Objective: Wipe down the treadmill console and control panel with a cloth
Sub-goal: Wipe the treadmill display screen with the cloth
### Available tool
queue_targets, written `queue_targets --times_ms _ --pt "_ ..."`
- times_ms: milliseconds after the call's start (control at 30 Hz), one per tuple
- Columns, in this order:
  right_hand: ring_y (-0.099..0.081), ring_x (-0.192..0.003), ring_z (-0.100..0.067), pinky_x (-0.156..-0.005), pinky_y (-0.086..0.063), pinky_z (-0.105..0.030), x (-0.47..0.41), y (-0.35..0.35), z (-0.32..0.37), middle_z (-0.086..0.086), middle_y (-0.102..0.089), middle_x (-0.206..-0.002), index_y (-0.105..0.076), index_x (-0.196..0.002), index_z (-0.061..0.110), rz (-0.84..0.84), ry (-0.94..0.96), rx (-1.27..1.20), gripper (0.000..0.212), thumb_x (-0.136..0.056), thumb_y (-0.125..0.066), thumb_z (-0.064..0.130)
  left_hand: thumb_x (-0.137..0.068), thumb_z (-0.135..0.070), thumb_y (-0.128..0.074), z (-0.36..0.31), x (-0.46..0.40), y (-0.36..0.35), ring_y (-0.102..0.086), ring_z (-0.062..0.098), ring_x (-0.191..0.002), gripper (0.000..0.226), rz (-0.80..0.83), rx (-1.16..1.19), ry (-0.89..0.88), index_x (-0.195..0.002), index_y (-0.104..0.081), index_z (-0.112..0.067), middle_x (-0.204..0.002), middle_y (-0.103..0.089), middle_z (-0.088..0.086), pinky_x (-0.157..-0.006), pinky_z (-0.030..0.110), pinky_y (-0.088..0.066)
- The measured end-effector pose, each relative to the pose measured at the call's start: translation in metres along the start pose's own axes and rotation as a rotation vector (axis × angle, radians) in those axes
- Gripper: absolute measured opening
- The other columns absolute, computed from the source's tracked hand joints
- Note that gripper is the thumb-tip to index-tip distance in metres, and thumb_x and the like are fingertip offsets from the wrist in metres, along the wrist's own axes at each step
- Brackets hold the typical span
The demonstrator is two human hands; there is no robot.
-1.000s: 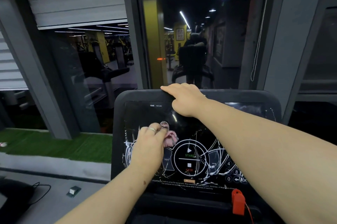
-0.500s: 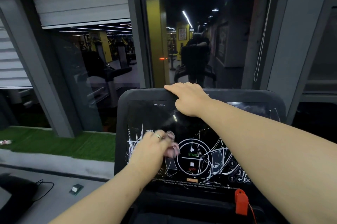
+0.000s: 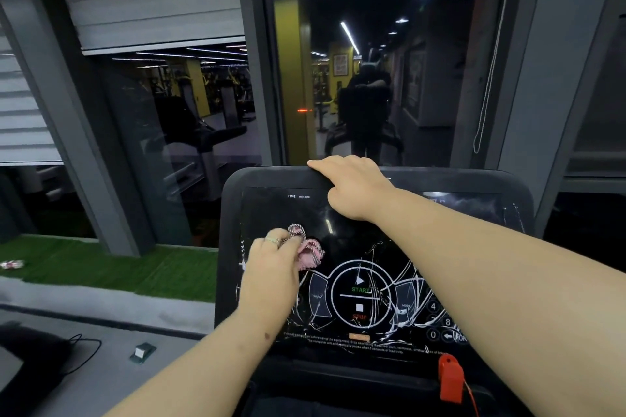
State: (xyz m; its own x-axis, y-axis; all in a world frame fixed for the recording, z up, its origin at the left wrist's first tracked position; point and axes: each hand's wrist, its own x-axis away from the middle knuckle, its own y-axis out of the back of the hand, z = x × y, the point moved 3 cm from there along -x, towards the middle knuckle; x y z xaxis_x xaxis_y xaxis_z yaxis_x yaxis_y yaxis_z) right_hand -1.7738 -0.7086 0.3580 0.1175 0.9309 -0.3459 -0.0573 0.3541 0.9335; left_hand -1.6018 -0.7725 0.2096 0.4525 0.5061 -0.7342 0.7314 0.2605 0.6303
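Observation:
The black treadmill console (image 3: 457, 182) fills the lower middle of the view, its cracked control panel (image 3: 359, 301) showing START and STOP marks. My left hand (image 3: 271, 267) grips a bunched pink checked cloth (image 3: 310, 252) and presses it on the left part of the panel, above the left button. My right hand (image 3: 352, 186) rests on the console's top edge with the fingers curled over it and the forefinger stretched left.
A red safety key (image 3: 450, 379) hangs at the console's lower right. Dark window glass (image 3: 372, 77) stands right behind the console. Green turf (image 3: 111, 267) and a grey floor with a cable (image 3: 84, 349) lie to the left.
My left hand slid down the panel with the cloth, then back up to the left part. My right hand has stayed on the top edge.

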Motion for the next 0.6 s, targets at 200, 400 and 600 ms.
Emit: queue_targets --times_ms 200,400,600 --pt "-0.046 -0.131 -0.029 -0.110 -0.035 -0.048 0.002 -0.001 0.001 0.004 -0.048 -0.151 -0.033 -0.155 0.033 -0.014 -0.002 0.005 0.074 -0.085 -0.046 0.014 -0.093 -0.034 -0.071 0.000 0.022 -0.010 -0.056 0.019 -0.092 0.024 0.238 0.028 -0.270 -0.116 -0.068 -0.027 -0.117 -0.054 -0.008 -0.074 0.039 -0.058" --pt "-0.046 -0.131 -0.030 -0.110 -0.034 -0.047 0.002 -0.001 0.001 0.001 -0.048 -0.150 -0.032 -0.156 0.033 -0.026 0.000 0.019 0.075 -0.085 -0.046 0.013 -0.083 -0.012 -0.082 -0.003 0.013 0.004 -0.059 0.024 -0.085 0.028 0.043 0.049 -0.016 -0.108 -0.075 -0.021 -0.111 -0.062 -0.001 -0.074 0.039 -0.056" --pt "-0.045 -0.131 -0.031 -0.110 -0.033 -0.046 0.001 -0.002 0.001 0.001 -0.047 -0.151 -0.031 -0.156 0.033 -0.026 -0.002 0.024 0.075 -0.085 -0.045 0.013 -0.082 -0.023 -0.084 0.019 0.007 0.014 -0.061 0.022 -0.083 0.030 0.133 -0.011 -0.169 -0.110 -0.073 -0.025 -0.111 -0.062 -0.005 -0.072 0.037 -0.056"
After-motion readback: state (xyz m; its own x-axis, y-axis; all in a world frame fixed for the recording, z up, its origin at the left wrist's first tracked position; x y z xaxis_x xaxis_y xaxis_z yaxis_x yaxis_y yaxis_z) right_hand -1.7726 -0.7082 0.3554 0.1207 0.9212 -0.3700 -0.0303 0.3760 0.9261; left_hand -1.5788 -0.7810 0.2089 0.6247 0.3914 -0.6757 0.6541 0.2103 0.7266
